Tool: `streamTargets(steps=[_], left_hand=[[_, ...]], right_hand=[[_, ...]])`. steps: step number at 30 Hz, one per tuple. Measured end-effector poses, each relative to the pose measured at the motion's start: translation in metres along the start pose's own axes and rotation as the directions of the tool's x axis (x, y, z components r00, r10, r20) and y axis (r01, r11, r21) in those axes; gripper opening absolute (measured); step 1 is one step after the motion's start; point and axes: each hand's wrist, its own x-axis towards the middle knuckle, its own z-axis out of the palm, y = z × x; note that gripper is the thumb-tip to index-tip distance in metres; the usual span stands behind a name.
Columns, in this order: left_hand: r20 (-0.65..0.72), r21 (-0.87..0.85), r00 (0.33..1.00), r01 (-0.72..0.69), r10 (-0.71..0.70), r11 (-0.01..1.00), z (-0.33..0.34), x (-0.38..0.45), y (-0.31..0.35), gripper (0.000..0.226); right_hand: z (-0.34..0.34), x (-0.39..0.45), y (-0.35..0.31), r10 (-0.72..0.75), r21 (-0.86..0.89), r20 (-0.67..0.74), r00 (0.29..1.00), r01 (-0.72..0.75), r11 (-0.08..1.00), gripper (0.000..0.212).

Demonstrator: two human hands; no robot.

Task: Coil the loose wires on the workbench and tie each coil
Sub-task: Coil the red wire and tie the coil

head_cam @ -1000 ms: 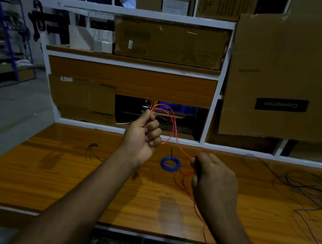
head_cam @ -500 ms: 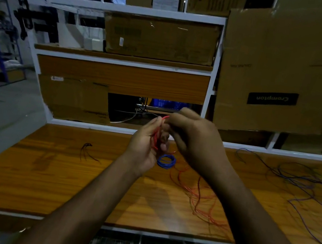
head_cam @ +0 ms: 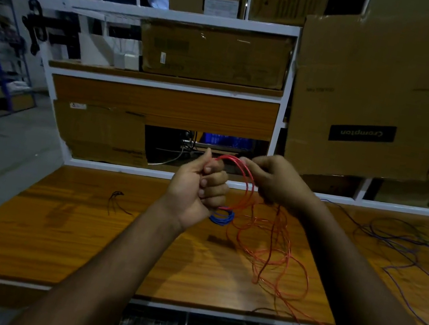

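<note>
Fingers (head_cam: pixel 211 183) of the left hand (head_cam: pixel 197 188) are curled into a closed fist round the gathered turns of the red wire (head_cam: pixel 247 181), thumb upright against the top of the loop; the right hand (head_cam: pixel 275 186), close beside it, pinches the same wire at the crown of the loop between fingertips (head_cam: pixel 245 161) and thumb. Taking the workbench (head_cam: pixel 54 220) as the landmark: both hands are held above its rear middle, and the uncoiled remainder of the red wire falls from the right hand onto the bench top right of centre, with one strand running off its front edge. Half a second ago the right hand lay over the left and hid the wire; it has since drawn a little to the right, so a fresh turn is exposed arching between the two hands. A full second ago the hands stood well apart with a single long strand between them, so the judgement is that another turn has gone onto the coil and much slack is still to be taken up before tying. Dark loose wires (head_cam: pixel 407 248) lie spread over the right end of the bench, untouched. A small blue coil (head_cam: pixel 222 217) rests on the bench just below the left fist, apparently finished. A short black wire piece (head_cam: pixel 116 198) lies on the bench towards its left.
</note>
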Motion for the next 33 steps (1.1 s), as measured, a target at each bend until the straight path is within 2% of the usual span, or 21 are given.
streamTargets(steps=[2, 5, 7, 8, 10, 11, 13, 15, 17, 18, 20, 22, 25, 27, 30, 33], left_hand=[[-0.043, -0.004, 0.998, -0.052, 0.052, 0.999, -0.003, 0.0, 0.007, 0.044], [-0.143, 0.073, 0.983, -0.108, 0.118, 0.991, -0.01, 0.001, 0.018, 0.04], [-0.201, 0.106, 0.97, -0.118, 0.138, 0.987, -0.017, 0.002, 0.023, 0.039], [-0.227, 0.127, 0.963, -0.12, 0.147, 0.985, -0.02, 0.002, 0.025, 0.038], [-0.276, 0.18, 0.946, -0.12, 0.167, 0.976, -0.027, 0.003, 0.027, 0.038], [-0.293, 0.194, 0.94, -0.121, 0.175, 0.973, -0.029, 0.003, 0.028, 0.037], [-0.3, 0.189, 0.936, -0.132, 0.185, 0.973, -0.032, 0.003, 0.029, 0.037], [-0.286, 0.177, 0.938, -0.15, 0.197, 0.973, -0.031, 0.004, 0.029, 0.037], [-0.265, 0.181, 0.941, -0.165, 0.209, 0.97, -0.028, 0.006, 0.027, 0.038], [-0.253, 0.186, 0.943, -0.171, 0.215, 0.968, -0.026, 0.008, 0.026, 0.038], [-0.24, 0.204, 0.945, -0.175, 0.223, 0.963, -0.024, 0.012, 0.024, 0.038], [-0.234, 0.231, 0.947, -0.164, 0.219, 0.959, -0.023, 0.014, 0.023, 0.038], [-0.234, 0.261, 0.95, -0.144, 0.207, 0.954, -0.023, 0.016, 0.022, 0.037], [-0.226, 0.267, 0.955, -0.128, 0.191, 0.955, -0.022, 0.014, 0.021, 0.036], [-0.185, 0.24, 0.971, -0.104, 0.151, 0.965, -0.02, 0.012, 0.016, 0.033], [-0.147, 0.329, 0.978, -0.093, 0.149, 0.94, -0.014, 0.009, 0.011, 0.033]], right_hand=[[-0.005, -0.011, 0.019, 0.068, 0.391, 0.225, 0.972, -0.154, 0.907, 0.033], [-0.009, -0.026, 0.056, -0.03, 0.734, 0.343, 0.939, -0.248, 0.632, 0.021], [-0.01, -0.035, 0.075, -0.11, 0.836, 0.366, 0.924, -0.274, 0.476, 0.018], [-0.01, -0.042, 0.082, -0.113, 0.853, 0.367, 0.923, -0.286, 0.436, 0.022], [-0.011, -0.055, 0.093, -0.015, 0.849, 0.324, 0.946, -0.284, 0.445, 0.035], [-0.009, -0.061, 0.096, 0.07, 0.826, 0.28, 0.957, -0.277, 0.491, 0.038], [0.001, -0.069, 0.099, 0.26, 0.717, 0.155, 0.953, -0.289, 0.634, 0.028], [0.021, -0.073, 0.092, 0.406, 0.542, -0.06, 0.912, -0.312, 0.78, 0.016], [0.045, -0.074, 0.081, 0.411, 0.25, -0.305, 0.859, -0.344, 0.905, 0.006], [0.054, -0.075, 0.073, 0.351, 0.065, -0.358, 0.865, -0.352, 0.934, 0.007], [0.07, -0.077, 0.051, 0.236, -0.249, -0.282, 0.93, -0.308, 0.918, 0.006], [0.077, -0.081, 0.023, 0.159, -0.418, -0.116, 0.98, -0.193, 0.888, 0.002], [0.069, -0.086, -0.019, 0.026, -0.505, 0.106, 0.994, 0.032, 0.863, 0.019], [0.059, -0.083, -0.039, -0.105, -0.526, 0.184, 0.977, 0.188, 0.829, 0.028], [0.047, -0.071, -0.058, -0.323, -0.552, 0.164, 0.932, 0.358, 0.753, 0.028], [0.04, -0.052, -0.059, -0.468, -0.546, 0.032, 0.883, 0.408, 0.732, 0.029]])
